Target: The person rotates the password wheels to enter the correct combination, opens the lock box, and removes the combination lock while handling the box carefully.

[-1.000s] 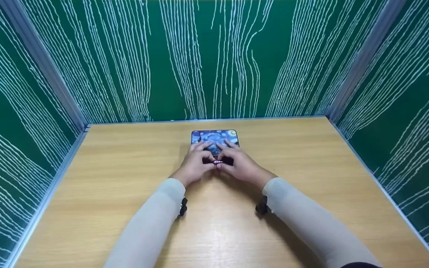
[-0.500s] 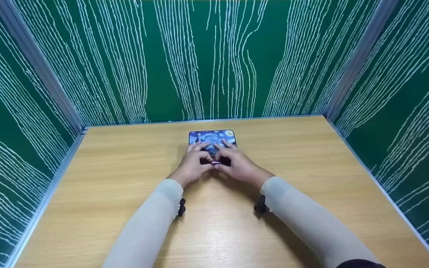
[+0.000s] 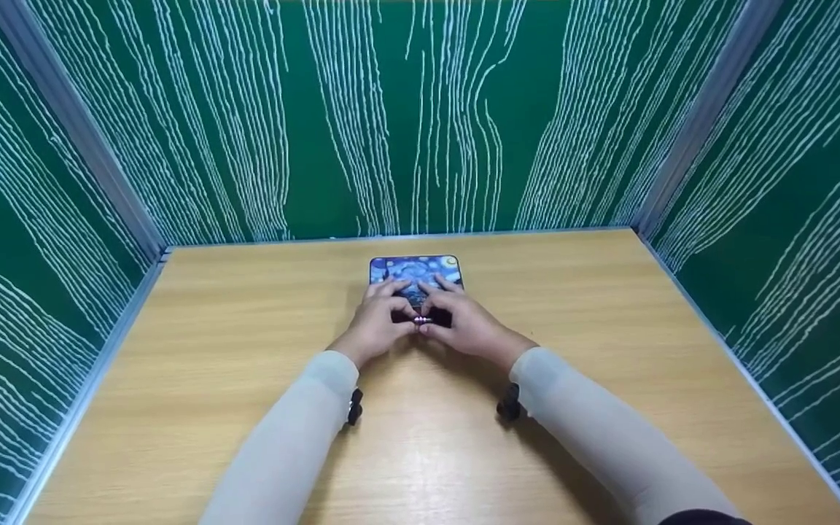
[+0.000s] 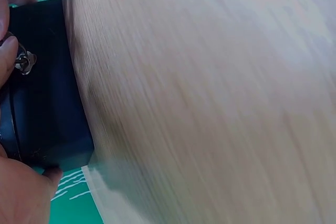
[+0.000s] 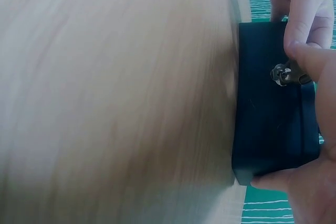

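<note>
A small dark box stands on the wooden table, its lid [image 3: 414,267] printed with a blue swirling starry-night picture. In the right wrist view, the dark front [image 5: 268,124] of the box carries a silver metal latch [image 5: 280,74]. My left hand [image 3: 376,323] and right hand [image 3: 472,323] meet at this front side, thumbs and forefingers pinching at the latch. Other fingers lie spread over the lid and along the box ends. The left wrist view shows the latch [image 4: 25,62] beside a thumb tip; the fingertips partly hide it.
The wooden table [image 3: 245,423] reaches to a green back wall [image 3: 332,146] with white wavy lines. Similar panels stand left and right, joined by metal posts [image 3: 697,117]. Dark wrist devices [image 3: 509,405] sit under both sleeves.
The whole head view has shifted slightly between one second and half a second ago. Both hands keep their place at the latch, and the box stays where it was.
</note>
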The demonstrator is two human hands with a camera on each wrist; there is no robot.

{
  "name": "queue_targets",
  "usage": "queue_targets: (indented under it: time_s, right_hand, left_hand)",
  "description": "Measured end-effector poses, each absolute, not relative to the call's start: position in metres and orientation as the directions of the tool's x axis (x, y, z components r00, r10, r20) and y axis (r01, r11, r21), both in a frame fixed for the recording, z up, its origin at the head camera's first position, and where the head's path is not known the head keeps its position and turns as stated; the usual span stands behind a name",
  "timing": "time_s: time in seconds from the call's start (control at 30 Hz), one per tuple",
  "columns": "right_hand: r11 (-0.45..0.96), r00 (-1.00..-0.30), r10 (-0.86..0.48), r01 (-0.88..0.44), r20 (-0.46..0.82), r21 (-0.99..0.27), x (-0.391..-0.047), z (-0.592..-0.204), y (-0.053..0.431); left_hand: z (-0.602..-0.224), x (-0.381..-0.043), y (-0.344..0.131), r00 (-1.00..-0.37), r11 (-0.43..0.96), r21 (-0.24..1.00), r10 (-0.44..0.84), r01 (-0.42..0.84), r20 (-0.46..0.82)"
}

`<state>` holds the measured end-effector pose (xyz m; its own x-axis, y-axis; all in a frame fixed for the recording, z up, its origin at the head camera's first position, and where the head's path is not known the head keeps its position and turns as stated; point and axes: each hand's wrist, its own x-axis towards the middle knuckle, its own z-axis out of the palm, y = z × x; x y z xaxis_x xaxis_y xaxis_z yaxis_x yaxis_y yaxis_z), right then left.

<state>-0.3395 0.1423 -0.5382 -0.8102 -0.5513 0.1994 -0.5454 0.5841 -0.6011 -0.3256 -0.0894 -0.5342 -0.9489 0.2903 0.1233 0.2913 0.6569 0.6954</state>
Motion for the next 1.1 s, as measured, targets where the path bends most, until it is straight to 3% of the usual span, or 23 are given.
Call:
queue_targets:
  time_s: [1.1]
  right_hand:
    - [0.565,-0.803,-0.554,-0.556,0.218,-0.609,-0.3411,-0.543,0.1424]
  left_hand:
    - [-0.537,-0.3271,-0.089,-0.951,0.66,0.692,0.278,0.292,0.136]
